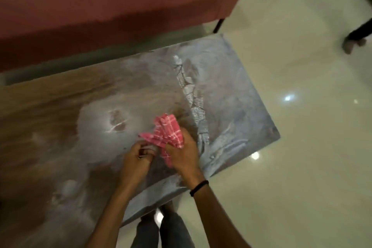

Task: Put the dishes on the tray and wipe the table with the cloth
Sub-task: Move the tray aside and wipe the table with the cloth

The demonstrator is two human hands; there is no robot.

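No writing or label can be read anywhere. The cloth (168, 134) is red-pink with a white check, soft and crumpled into a loose bunch with folds fanning up and far; it sits over the middle of the counter (60, 106), just right of a glare patch. The right hand (181, 155) is closed around its lower right part, a dark band on that wrist. The left hand (136, 159) pinches the cloth's left edge with curled fingers. The counter is glossy, brown wood-grain at left, grey-blue marbled with a silvery cracked vein at right. A red sofa (100, 6) stands beyond; the floor (302, 147) is shiny pale tile.
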